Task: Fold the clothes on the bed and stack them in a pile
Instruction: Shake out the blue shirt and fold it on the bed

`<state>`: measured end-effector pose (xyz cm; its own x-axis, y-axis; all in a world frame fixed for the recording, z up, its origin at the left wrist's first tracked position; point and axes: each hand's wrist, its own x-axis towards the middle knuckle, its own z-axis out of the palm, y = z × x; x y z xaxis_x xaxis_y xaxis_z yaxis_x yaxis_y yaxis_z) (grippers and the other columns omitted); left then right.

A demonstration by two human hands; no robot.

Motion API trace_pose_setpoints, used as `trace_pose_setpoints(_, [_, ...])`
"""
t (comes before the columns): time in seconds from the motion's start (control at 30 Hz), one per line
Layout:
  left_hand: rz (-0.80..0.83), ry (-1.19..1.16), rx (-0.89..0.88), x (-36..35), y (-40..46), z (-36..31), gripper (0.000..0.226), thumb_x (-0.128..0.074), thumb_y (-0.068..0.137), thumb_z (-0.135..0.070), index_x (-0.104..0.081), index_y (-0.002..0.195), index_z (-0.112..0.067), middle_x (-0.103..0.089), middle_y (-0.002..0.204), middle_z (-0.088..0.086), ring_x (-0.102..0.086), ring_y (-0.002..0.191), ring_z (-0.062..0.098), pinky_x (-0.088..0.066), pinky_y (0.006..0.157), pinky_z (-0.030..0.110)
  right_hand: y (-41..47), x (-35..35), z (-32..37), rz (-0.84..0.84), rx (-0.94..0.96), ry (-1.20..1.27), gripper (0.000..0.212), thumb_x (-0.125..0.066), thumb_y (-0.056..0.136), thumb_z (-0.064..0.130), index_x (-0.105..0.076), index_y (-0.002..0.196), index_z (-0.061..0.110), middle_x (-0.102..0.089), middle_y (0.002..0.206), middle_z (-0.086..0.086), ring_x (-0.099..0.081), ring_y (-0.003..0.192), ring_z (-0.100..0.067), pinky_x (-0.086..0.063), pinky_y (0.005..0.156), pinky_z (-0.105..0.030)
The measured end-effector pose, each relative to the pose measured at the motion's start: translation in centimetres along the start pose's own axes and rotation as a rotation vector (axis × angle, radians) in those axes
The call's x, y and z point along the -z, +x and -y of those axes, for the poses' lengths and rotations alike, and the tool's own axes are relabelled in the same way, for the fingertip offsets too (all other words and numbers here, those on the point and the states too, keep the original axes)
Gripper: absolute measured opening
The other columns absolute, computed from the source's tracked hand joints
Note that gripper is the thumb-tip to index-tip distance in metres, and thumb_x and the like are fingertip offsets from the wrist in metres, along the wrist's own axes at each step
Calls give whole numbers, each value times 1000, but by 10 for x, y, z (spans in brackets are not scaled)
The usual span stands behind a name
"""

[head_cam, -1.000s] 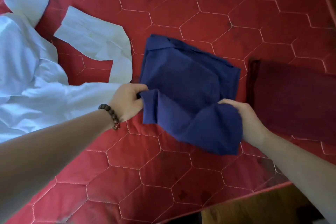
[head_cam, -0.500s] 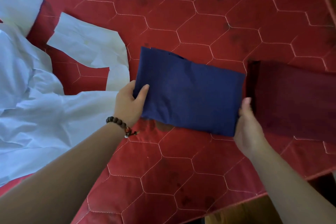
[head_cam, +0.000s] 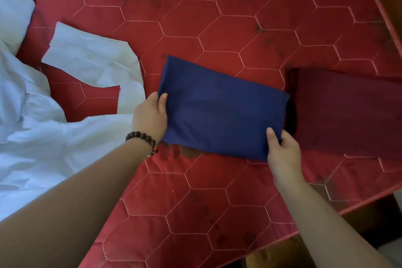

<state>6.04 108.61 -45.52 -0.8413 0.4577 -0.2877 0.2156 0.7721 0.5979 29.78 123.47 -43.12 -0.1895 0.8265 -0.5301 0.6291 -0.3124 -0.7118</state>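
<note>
Folded navy cloth (head_cam: 219, 109) lay on red quilted bed (head_cam: 228, 28). L hand (head_cam: 150, 117) & R hand (head_cam: 282, 152) each pinched an end. Folded maroon cloth (head_cam: 348, 111) just beside.

There are three garments on the bed (head_cam: 239, 17), one of each colour. One is a blue garment (head_cam: 219, 113), folded into a flat rectangle. One is a dark red garment (head_cam: 348, 113), also folded, lying just beside the blue one on its right. One is a white shirt (head_cam: 43, 137), spread out unfolded at the left, with two of its parts reaching toward the top of the view. Two hands are in view: one left hand (head_cam: 150, 116) and one right hand (head_cam: 282, 150). There is one beaded bracelet (head_cam: 143, 139), worn on the left wrist. The bed itself counts as one, covered in one red quilted sheet.
</note>
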Motion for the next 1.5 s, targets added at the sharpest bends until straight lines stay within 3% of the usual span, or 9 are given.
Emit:
trace_pose_setpoints(0.17, [-35, 165, 106, 1, -8, 0, 33, -36, 102, -36, -43, 81, -11, -48, 68, 3, -53, 72, 37, -33, 62, 37, -5, -14, 3, -115, 24, -199, 22, -53, 98, 24, -62, 98, 4, -64, 92, -5, -61, 93, -31, -40, 74, -31])
trace_pose_setpoints(0.3, [-258, 244, -259, 9, -19, -13, 27, -48, 95, -24, -56, 114, -5, -58, 111, 18, -51, 103, 36, -39, 85, 45, -21, -27, 17, -381, 348, -568, 43, -59, 89, 19, -51, 129, 5, -49, 132, -16, -47, 121, -35, -36, 99, -43])
trace_pose_setpoints(0.4, [-107, 436, -587, -5, -25, -18, 41, -48, 94, -23, -54, 130, -4, -50, 139, 18, -40, 133, 36, -33, 107, 52, -25, -62, 27, -210, 661, -719, 54, -50, 84, 19, -48, 137, 6, -41, 147, -16, -35, 138, -32, -20, 116, -55])
trace_pose_setpoints(0.53, [140, 654, -730, -27, -10, -15, 53, -36, 99, -32, -36, 148, -12, -26, 158, 12, -16, 147, 32, -12, 119, 53, -13, -118, 31, 62, 779, -954, 60, -41, 93, 21, -28, 151, 8, -22, 160, -8, -15, 149, -24, -12, 119, -56])
trace_pose_setpoints(0.8, [105, 651, -766, -36, 14, 3, 60, -33, 98, -50, -25, 153, -29, -17, 161, 8, -8, 146, 44, -10, 120, 53, 24, -94, 1, -1, 779, -1097, 64, -31, 96, 48, -22, 154, 22, -18, 161, -5, -14, 149, -24, -6, 119, -56])
trace_pose_setpoints(1.07, [78, 549, -492, -28, 10, -2, 63, -35, 95, -55, -19, 153, -35, 1, 161, 17, 1, 148, 40, -6, 118, 56, 39, -16, -20, -74, 606, -1041, 58, -34, 101, 42, -20, 154, 24, -12, 161, -17, -15, 148, -33, -17, 118, -50])
trace_pose_setpoints(1.2, [-13, 297, -255, -20, -1, -12, 64, -56, 91, -45, -33, 149, -33, -12, 157, 23, -21, 142, 40, -22, 115, 47, 22, -24, -7, -158, 410, -891, 62, -51, 97, 41, -28, 152, 25, -18, 157, -23, -27, 141, -38, -28, 111, -48])
trace_pose_setpoints(1.33, [-42, 16, -112, -14, -11, -21, 58, -67, 85, -34, -43, 138, -32, -36, 131, 9, -48, 104, 21, -40, 91, 28, 13, -29, 6, -192, 261, -626, 62, -66, 89, 32, -40, 145, 30, -41, 134, -13, -46, 113, -29, -43, 89, -40])
trace_pose_setpoints(1.5, [18, -53, -59, -3, -20, -13, 56, -75, 80, -33, -48, 129, -34, -46, 112, 2, -46, 84, 6, -36, 82, 17, 18, -18, 7, -55, 209, -378, 63, -69, 87, 21, -40, 143, 31, -46, 112, -4, -45, 73, -7, -35, 78, -22])
